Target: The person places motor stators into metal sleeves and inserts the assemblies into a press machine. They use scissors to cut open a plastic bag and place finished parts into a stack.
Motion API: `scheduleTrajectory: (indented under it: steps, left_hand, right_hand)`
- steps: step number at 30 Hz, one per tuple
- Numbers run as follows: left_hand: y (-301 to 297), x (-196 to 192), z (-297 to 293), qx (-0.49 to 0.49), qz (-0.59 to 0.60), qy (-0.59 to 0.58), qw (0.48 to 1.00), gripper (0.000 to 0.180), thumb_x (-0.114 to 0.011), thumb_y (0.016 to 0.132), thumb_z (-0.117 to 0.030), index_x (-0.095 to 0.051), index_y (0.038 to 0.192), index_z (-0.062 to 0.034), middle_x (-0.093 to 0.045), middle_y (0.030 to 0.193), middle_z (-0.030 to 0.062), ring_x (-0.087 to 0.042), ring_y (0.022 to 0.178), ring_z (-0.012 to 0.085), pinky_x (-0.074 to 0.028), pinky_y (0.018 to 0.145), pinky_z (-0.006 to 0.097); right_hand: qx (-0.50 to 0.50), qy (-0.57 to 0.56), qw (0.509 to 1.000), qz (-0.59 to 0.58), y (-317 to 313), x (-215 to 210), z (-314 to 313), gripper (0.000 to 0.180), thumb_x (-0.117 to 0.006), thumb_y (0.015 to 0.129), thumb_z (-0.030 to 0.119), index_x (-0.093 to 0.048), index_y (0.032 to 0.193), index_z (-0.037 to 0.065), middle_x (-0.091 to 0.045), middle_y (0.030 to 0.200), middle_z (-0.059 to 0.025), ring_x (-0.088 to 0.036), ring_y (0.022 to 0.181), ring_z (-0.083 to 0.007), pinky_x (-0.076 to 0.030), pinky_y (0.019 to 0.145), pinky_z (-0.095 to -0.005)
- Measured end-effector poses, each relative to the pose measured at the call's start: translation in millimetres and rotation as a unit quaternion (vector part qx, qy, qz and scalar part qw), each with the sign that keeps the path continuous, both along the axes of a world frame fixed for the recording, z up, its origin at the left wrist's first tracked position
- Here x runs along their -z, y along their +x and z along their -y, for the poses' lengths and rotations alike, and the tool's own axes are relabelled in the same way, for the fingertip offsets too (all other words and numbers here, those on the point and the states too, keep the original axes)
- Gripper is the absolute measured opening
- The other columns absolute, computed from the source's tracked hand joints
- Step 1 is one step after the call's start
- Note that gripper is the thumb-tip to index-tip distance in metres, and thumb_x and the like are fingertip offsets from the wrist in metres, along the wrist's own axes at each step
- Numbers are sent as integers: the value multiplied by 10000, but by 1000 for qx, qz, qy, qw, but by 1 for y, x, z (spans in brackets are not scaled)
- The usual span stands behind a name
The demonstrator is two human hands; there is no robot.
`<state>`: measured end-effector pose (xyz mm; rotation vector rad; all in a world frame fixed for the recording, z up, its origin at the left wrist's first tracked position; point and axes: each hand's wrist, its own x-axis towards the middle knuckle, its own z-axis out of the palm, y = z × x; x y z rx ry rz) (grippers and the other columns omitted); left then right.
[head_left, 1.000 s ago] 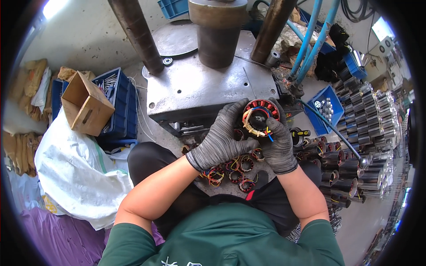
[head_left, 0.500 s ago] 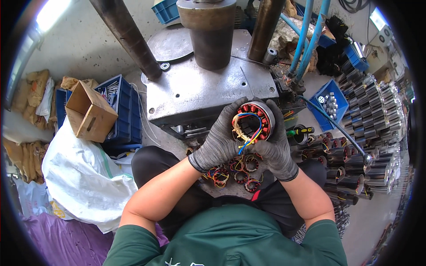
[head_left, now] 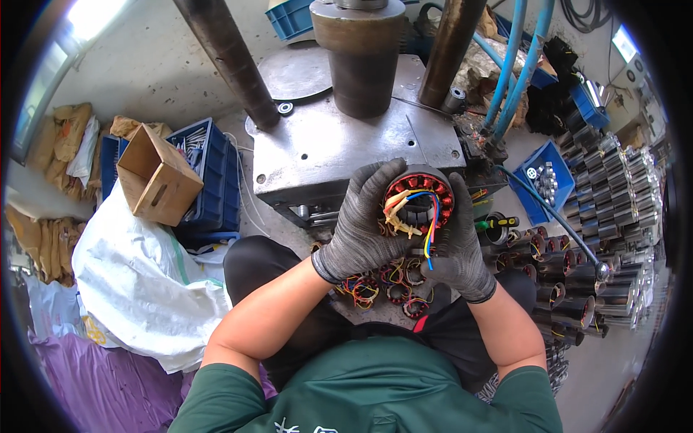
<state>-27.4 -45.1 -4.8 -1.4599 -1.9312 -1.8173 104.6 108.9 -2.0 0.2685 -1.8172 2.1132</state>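
Head | two gloved hands: left hand point(head_left: 359, 229), right hand point(head_left: 457, 249) | fingers grasping one stator point(head_left: 419, 203)

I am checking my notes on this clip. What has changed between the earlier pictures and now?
Both gloved hands, left hand and right hand, kept hold of the round stator and turned it, so its copper windings and coloured wires now face the camera more squarely. Nothing was let go. The grey press and the stators on the lap stayed put.
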Motion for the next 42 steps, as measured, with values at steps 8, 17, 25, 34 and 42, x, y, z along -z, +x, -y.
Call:
scheduleTrajectory:
  steps: [8, 17, 25, 34, 42]
  left_hand:
    - [-5, -5, 6, -12, -95, 30, 995, 953, -952, 627, -240, -530, 1467, -80, -591, 1298, 181, -586, 1179, 383, -499, 987, 483]
    - [-3, -10, 0, -4, -238, -23, 971, 767, -887, 659, -199, -621, 1374, -119, -620, 1268, 115, -609, 1146, 344, -501, 1006, 485]
    - [10, -12, -9, 17, -217, -112, 970, 810, -870, 658, -207, -583, 1409, -107, -593, 1345, 143, -596, 1190, 379, -488, 1048, 503]
    - [-3, -2, -2, 81, -57, -139, 985, 1010, -966, 607, -193, -491, 1486, -46, -571, 1412, 213, -572, 1286, 418, -480, 1104, 478]
    - [6, -7, 2, 123, 32, -155, 980, 1017, -971, 625, -175, -484, 1514, -96, -496, 1432, 212, -540, 1326, 377, -492, 1113, 454]
  right_hand:
    - [40, -182, 978, 95, 2, -16, 1, 890, -842, 885, 271, -364, 1596, 31, -559, 1476, -133, -554, 1337, -236, -434, 1158, -411]
    - [162, 52, 980, 101, -2, 7, -17, 609, -782, 916, 117, -524, 1461, 25, -634, 1339, -102, -596, 1235, -183, -476, 1082, -356]
    - [127, -121, 970, 168, -13, 50, -39, 319, -667, 920, 12, -633, 1235, 51, -688, 1150, -81, -660, 1084, -177, -550, 975, -334]
    - [29, -90, 955, 280, -9, 8, -42, 426, -712, 954, 150, -617, 1355, 38, -701, 1211, -66, -677, 1089, -150, -559, 963, -304]
    - [6, 116, 945, 306, -14, -10, -49, 494, -704, 949, 185, -618, 1405, 16, -727, 1217, -89, -679, 1105, -159, -537, 997, -309]
